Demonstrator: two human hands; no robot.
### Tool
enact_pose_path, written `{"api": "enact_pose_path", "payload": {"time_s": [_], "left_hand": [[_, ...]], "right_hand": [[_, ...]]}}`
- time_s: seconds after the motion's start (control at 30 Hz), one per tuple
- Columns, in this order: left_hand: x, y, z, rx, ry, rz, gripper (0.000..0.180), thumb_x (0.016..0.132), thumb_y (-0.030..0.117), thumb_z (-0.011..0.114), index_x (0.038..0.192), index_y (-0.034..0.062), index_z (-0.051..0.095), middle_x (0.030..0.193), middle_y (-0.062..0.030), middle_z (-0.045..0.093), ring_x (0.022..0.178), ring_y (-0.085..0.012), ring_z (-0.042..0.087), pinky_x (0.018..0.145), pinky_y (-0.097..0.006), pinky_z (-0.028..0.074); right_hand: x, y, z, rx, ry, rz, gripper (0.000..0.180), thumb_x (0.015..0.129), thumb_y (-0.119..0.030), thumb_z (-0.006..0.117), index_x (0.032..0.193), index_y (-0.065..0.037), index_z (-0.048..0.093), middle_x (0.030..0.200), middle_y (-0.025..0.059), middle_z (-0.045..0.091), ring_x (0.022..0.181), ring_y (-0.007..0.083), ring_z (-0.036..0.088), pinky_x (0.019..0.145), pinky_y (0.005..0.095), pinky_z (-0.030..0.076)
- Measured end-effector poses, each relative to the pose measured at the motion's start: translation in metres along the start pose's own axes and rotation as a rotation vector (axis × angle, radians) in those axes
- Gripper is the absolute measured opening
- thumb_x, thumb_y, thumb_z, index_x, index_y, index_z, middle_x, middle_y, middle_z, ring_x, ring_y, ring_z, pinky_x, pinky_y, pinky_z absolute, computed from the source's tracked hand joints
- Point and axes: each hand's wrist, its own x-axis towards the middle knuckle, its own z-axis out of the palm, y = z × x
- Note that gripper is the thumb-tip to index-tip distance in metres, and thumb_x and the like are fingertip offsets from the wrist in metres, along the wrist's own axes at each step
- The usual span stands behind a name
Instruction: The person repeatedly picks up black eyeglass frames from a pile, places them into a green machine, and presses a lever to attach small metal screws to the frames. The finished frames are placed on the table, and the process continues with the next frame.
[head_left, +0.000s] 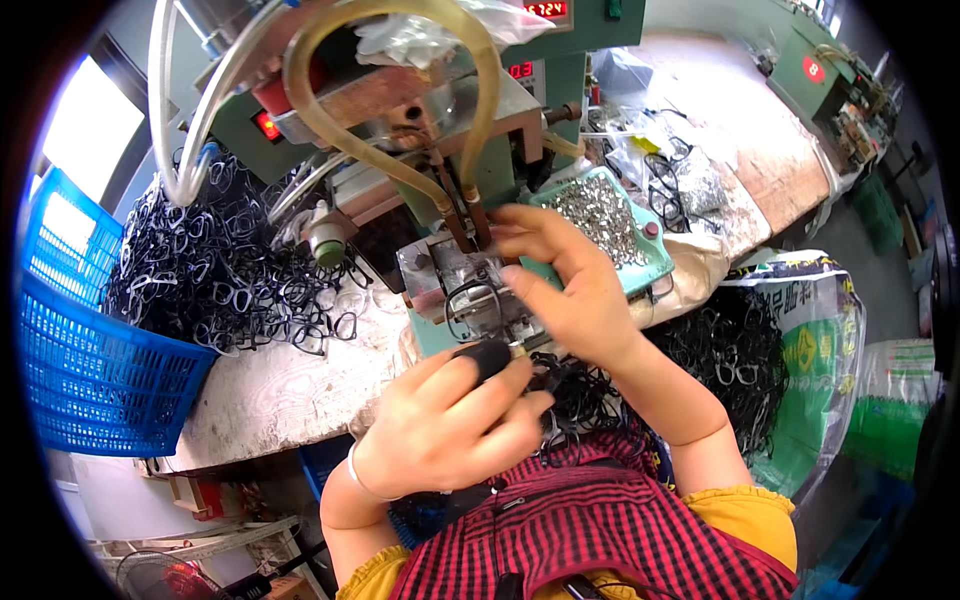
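A dark eyeglass frame (448, 312) sits at the metal fixture (424, 272) of a green bench machine, below two copper-coloured electrodes (468, 222). Just under this frame is my left hand (440, 425), its fingers curled together, a black finger cot (487, 358) on one fingertip. What those fingers pinch, if anything, is hidden. My right hand (575, 290) reaches in beside the electrodes from the right, thumb and fingers apart, with nothing visible between them. Right behind it stands a mint-green tray (655, 262) of small metal parts (600, 215).
Black eyeglass frames (210, 265) are heaped left of the machine, beside blue plastic baskets (110, 370). More frames lie in my lap (580, 395) and in a sack (815, 350) at the right. Yellowish hoses (300, 75) loop over the fixture. Plastic bags (700, 185) lie on the bench behind.
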Motion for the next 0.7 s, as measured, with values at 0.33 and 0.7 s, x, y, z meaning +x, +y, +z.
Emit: {"api": "enact_pose_path", "payload": {"time_s": [0.33, 0.7], "left_hand": [[0.015, -0.014, 0.017, -0.066, -0.097, 0.039, 0.030, 0.075, 0.021, 0.084, 0.077, 0.0126, 0.056, 0.089, 0.0019, 0.068, 0.064, -0.0144, 0.054, 0.050, -0.028, 0.046], [-0.090, 0.020, 0.033, -0.033, 0.258, -0.436, 0.041, 0.069, 0.029, 0.089, 0.097, 0.0079, 0.070, 0.119, -0.0103, 0.071, 0.098, -0.0241, 0.069, 0.076, -0.032, 0.051]], "right_hand": [[0.001, 0.109, -0.094, -1.038, 0.305, -0.131, 0.017, 0.074, -0.018, 0.080, 0.088, -0.008, 0.076, 0.120, 0.0201, 0.066, 0.126, 0.0378, 0.055, 0.106, 0.0456, 0.044], [0.001, 0.114, -0.102, -0.865, 0.361, -0.208, 0.012, 0.087, -0.009, 0.069, 0.094, -0.004, 0.076, 0.102, 0.0154, 0.074, 0.100, 0.0319, 0.069, 0.090, 0.0394, 0.053]]}}
